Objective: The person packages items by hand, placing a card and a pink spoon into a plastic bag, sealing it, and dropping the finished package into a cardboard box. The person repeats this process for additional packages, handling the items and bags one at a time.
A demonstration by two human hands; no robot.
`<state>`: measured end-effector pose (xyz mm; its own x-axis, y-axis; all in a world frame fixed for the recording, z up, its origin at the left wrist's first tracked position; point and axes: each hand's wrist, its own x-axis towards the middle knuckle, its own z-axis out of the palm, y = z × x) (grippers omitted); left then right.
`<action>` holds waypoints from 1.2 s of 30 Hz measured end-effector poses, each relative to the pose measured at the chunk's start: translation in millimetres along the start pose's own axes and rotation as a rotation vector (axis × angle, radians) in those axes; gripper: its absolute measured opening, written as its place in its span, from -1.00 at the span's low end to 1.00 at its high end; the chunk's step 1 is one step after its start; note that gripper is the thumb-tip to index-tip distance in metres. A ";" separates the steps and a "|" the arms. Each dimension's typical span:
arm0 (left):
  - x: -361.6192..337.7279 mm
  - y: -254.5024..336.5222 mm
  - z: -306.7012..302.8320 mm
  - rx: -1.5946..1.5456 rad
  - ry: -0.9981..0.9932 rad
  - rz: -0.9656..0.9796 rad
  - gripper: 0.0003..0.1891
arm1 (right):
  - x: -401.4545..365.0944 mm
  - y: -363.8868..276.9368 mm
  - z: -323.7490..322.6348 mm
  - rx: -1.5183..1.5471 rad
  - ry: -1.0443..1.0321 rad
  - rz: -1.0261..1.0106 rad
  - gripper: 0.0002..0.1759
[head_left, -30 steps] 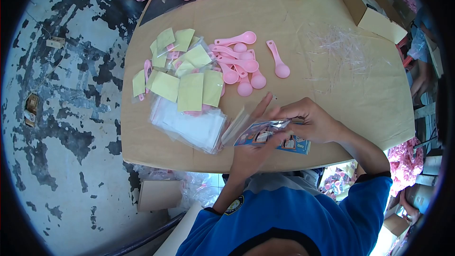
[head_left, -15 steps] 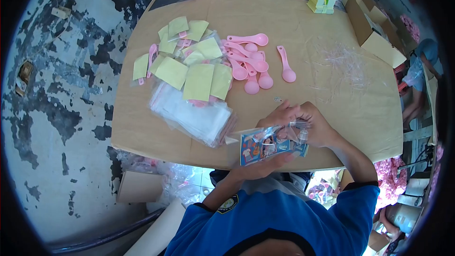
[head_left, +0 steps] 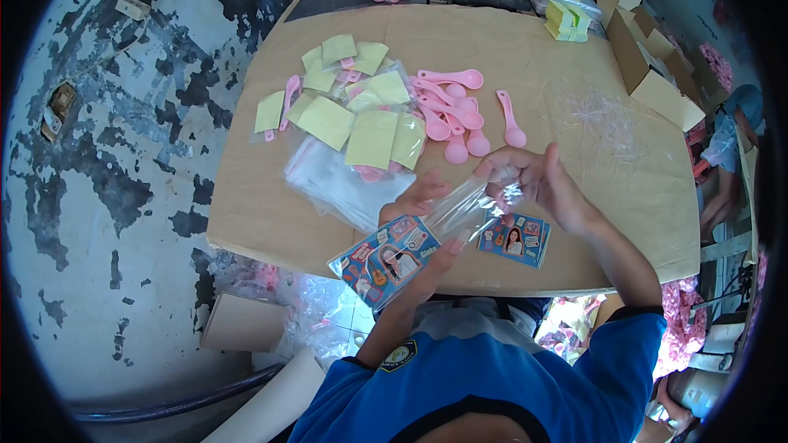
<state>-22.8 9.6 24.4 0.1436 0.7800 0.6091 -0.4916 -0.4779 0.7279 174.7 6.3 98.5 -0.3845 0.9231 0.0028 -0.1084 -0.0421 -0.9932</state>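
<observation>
A clear plastic bag (head_left: 466, 207) with a blue printed card (head_left: 386, 261) at its lower left end is stretched between my hands. My left hand (head_left: 423, 258) grips the bag beside the card. At the bag's other end my right hand (head_left: 538, 189) has its fingers curled around the plastic. Under my right hand a small stack of blue cards (head_left: 515, 239) lies on the table. Pink measuring spoons (head_left: 451, 111) lie in a pile beyond my hands, and one pink spoon (head_left: 510, 119) lies apart to the right. Empty clear bags (head_left: 341, 184) are stacked left of my hands.
Yellow cards in bags with pink spoons (head_left: 369, 138) cover the table's left part. Loose plastic strands (head_left: 603, 123) lie to the right. An open cardboard box (head_left: 657, 74) and yellow card stacks (head_left: 568, 20) stand at the back right. Another person (head_left: 726, 143) is at the right edge.
The bag with its card has moved left and is stretched out longer. My right hand has lifted and spread somewhat, uncovering the card stack. The camera view has shifted slightly.
</observation>
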 end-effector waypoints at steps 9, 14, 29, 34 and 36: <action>2.0 2.3 -19.7 0.017 0.086 -0.066 -0.52 | 70.9 -22.6 -50.6 -0.664 0.238 -0.271 -0.76; -5.9 -6.1 -10.0 0.054 -0.081 -0.186 -0.50 | 113.6 44.9 -84.6 -1.401 0.314 -0.362 -0.74; 0.9 -7.3 -5.1 0.096 -0.159 -0.297 -0.53 | 99.9 51.2 -72.7 -1.351 0.190 -0.360 -0.77; -7.6 -6.6 -9.2 -0.053 -0.036 -0.259 -0.48 | 88.0 22.3 -70.3 -1.303 0.273 -0.426 -0.84; -7.3 -5.2 -13.5 -0.112 0.006 -0.226 -0.44 | 69.6 -8.0 -58.6 -1.093 0.317 -0.298 -0.84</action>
<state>-32.9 11.8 12.0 0.2561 0.8643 0.4329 -0.5396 -0.2438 0.8059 202.5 93.3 99.8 -0.2147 0.9014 0.3760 0.7479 0.3993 -0.5303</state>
